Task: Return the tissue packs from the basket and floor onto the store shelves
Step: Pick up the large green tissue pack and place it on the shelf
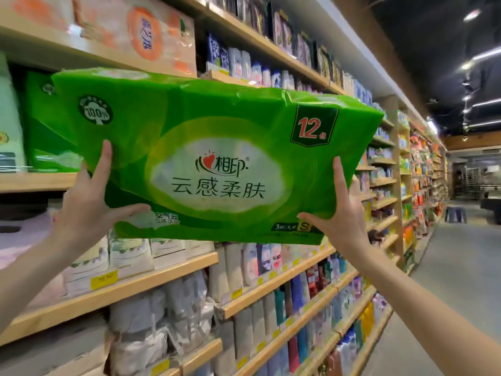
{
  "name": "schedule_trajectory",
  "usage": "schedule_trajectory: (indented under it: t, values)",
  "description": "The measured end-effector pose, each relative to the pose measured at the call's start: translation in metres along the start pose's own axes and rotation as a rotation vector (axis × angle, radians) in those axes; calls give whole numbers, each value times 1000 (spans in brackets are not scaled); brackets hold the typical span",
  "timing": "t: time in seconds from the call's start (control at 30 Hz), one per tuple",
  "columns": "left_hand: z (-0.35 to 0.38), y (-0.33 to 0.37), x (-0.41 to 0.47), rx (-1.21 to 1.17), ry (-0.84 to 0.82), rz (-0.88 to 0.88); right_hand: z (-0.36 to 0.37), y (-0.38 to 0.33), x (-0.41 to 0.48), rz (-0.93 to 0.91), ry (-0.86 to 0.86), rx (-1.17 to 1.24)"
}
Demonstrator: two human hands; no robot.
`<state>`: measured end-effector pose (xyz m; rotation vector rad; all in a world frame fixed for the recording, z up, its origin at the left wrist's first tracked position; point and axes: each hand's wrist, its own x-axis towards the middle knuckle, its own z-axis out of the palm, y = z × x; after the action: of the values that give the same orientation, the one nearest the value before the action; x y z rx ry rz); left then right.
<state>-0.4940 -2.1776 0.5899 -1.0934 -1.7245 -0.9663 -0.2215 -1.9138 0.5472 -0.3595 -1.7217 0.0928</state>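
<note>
Wooden store shelves (pixel 168 270) run behind and past both hands, stocked with packaged goods on every level. In front of them, raised between the two hands, is a large green tissue pack (pixel 217 158) marked "12", tilted with its far end higher. The left grip (pixel 89 202) clasps the pack's lower near corner, thumb under the bottom edge and fingers up the front. The right grip (pixel 339 210) clasps the opposite lower corner the same way. Beyond the left grip, another green pack (pixel 46 126) stands on the shelf, partly hidden by the held one.
</note>
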Motion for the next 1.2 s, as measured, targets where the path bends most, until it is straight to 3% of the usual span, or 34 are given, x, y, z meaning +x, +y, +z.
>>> schedule_trajectory:
  t: [0.2,0.5,0.83,1.2]
  values:
    - [1,29,32,143,51,30,48,41,54,-53,-10,154]
    - [-16,-5,77,468,219,142,152,41,127,-212,65,351]
    - [-31,-69,133,557,396,170,250,5,210,-344,172,505]
    - [-18,-110,164,598,462,208,318,-6,255,-404,223,575]
